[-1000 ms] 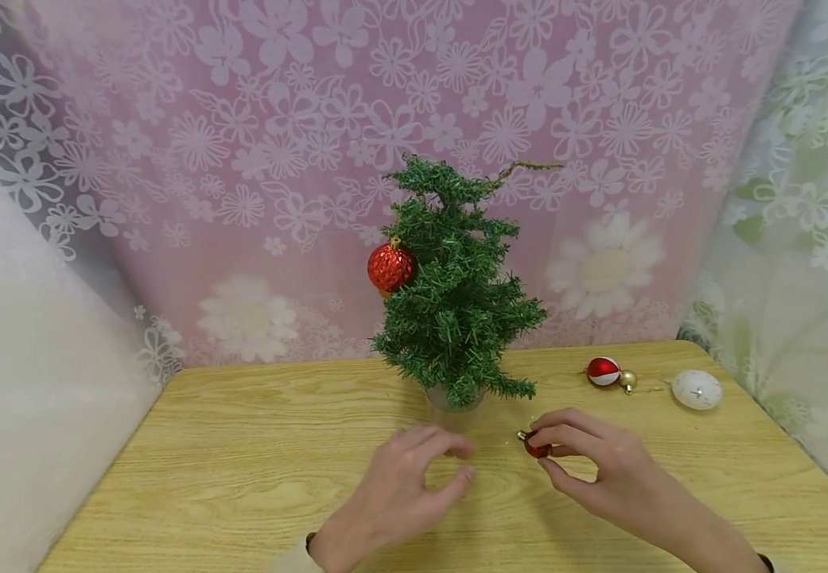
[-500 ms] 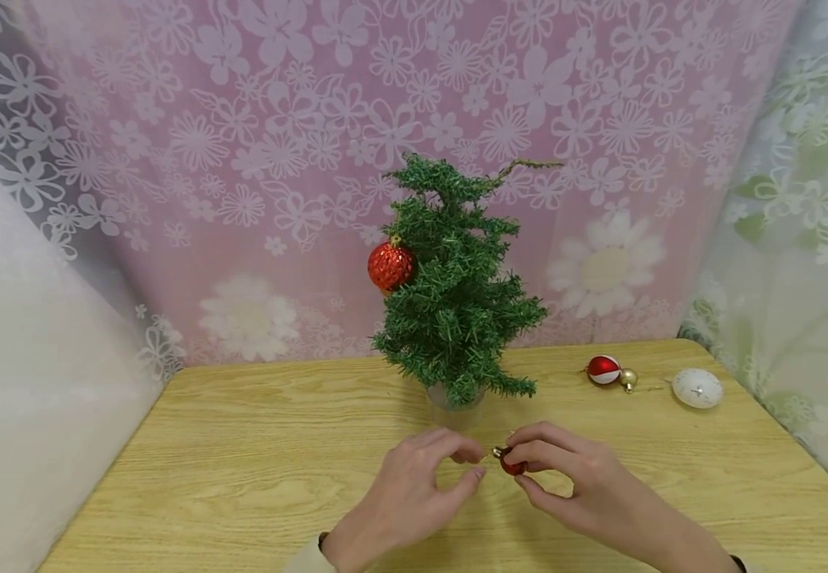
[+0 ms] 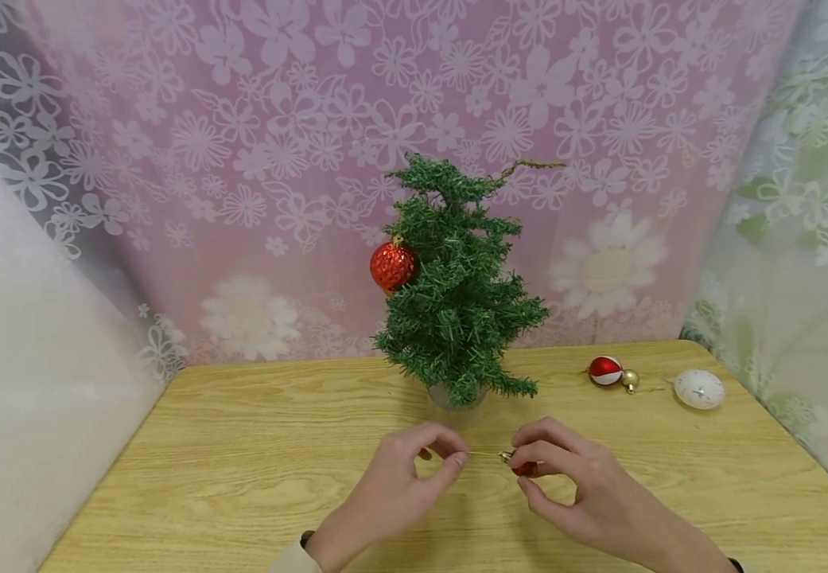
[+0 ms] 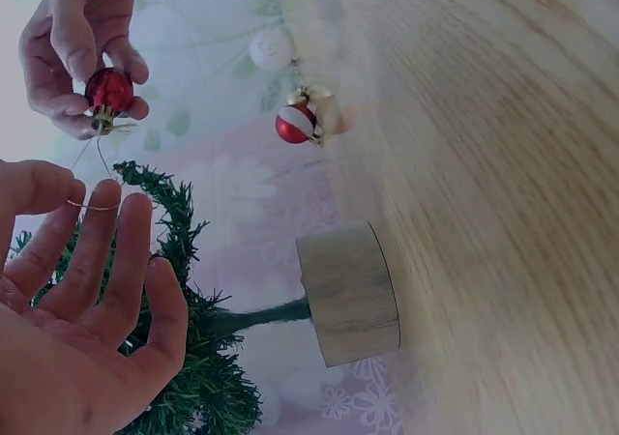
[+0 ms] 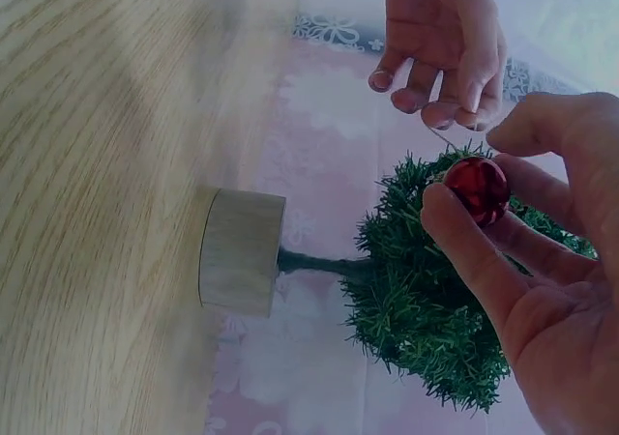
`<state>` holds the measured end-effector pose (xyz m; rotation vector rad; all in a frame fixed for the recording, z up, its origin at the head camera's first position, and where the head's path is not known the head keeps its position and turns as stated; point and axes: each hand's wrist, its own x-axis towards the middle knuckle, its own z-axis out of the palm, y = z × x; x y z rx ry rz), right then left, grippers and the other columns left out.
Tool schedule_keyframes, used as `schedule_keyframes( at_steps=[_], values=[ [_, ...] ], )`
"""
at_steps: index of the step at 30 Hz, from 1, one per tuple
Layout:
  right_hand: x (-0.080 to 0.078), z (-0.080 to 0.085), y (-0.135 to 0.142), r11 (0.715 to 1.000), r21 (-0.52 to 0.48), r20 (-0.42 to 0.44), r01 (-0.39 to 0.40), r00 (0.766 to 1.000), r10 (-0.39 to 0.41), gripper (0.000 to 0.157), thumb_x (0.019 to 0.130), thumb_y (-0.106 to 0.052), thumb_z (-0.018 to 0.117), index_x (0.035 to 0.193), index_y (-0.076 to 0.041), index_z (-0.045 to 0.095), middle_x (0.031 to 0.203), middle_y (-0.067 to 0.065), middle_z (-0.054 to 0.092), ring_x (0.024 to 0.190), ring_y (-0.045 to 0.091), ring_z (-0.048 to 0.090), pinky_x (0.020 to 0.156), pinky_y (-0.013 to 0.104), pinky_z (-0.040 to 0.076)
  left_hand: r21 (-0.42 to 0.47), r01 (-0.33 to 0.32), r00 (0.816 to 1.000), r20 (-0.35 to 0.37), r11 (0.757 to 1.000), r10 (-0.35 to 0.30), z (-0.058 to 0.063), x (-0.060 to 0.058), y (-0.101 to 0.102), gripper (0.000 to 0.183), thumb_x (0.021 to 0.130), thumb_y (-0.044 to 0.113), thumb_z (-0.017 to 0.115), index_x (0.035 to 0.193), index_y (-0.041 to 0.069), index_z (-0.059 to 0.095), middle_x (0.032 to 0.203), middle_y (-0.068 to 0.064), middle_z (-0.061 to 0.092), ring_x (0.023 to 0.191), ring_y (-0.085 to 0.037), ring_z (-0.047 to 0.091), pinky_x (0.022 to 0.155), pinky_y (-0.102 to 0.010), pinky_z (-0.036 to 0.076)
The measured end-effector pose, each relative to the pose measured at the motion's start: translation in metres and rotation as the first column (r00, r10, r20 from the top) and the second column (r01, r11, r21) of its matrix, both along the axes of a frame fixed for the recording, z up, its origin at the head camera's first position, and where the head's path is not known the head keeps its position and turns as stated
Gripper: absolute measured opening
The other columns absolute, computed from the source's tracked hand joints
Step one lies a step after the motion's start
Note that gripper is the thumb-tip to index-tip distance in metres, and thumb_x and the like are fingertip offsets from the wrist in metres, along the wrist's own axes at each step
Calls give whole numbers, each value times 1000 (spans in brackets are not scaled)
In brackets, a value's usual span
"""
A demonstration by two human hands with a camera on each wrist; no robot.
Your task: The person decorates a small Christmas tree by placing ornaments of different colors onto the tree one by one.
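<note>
My right hand [image 3: 585, 487] holds a small shiny red bauble [image 5: 477, 190] between thumb and fingers, its gold cap facing left. From the cap a thin gold string [image 3: 483, 454] runs level to my left hand [image 3: 401, 484], which pinches its far end between thumb and index finger. In the left wrist view the string forms a loop [image 4: 95, 207] across the left fingertips. Just behind both hands stands a small artificial Christmas tree [image 3: 456, 278]. A larger textured red bauble [image 3: 392, 266] hangs on its left side.
A round wooden base [image 5: 242, 253] carries the tree. On the wooden table [image 3: 242, 446], at the back right, lie a red-and-white bauble [image 3: 605, 371], a small gold bauble [image 3: 630, 380] and a white bauble [image 3: 700, 390]. Floral curtains [image 3: 299, 199] hang behind the table.
The right hand has carried the small red bauble left, toward the left hand. The left hand has taken hold of its string, drawing it straight between the hands.
</note>
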<state>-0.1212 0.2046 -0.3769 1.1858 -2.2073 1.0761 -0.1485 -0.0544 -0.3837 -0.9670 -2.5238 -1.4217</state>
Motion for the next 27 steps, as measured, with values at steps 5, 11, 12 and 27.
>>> schedule_keyframes(
  at_steps=[5,11,12,27],
  values=[
    [1,2,-5,999,-23,0,33,999,-33,39,81,6,81,102,-21,64,105,-6,63,83,-1,66,67,11,55,44,25,997,69,999,-28,3,1,1,8,100,23,65,100,29,71,94,10,74,89,0,66,82,-27,55],
    [2,6,-6,998,-19,15,65,998,-65,2,100,-21,64,99,-21,63,98,-13,62,74,-7,63,63,9,53,130,60,988,133,990,-77,5,3,1,6,99,21,66,100,24,71,95,4,75,86,-2,67,81,-25,56],
    [2,6,-6,998,-14,11,69,998,-69,4,101,-24,62,99,-20,62,97,-14,61,73,-7,62,62,9,53,146,61,986,145,987,-83,5,3,0,6,100,21,66,100,22,72,96,4,75,85,-4,68,80,-26,57],
    [-2,2,-5,998,25,-71,50,996,-48,39,84,3,79,114,-20,69,87,-11,67,66,-9,53,56,4,43,277,129,958,214,952,-192,6,2,2,14,103,21,63,106,10,70,100,-16,75,87,-9,71,80,-27,59]
  ],
)
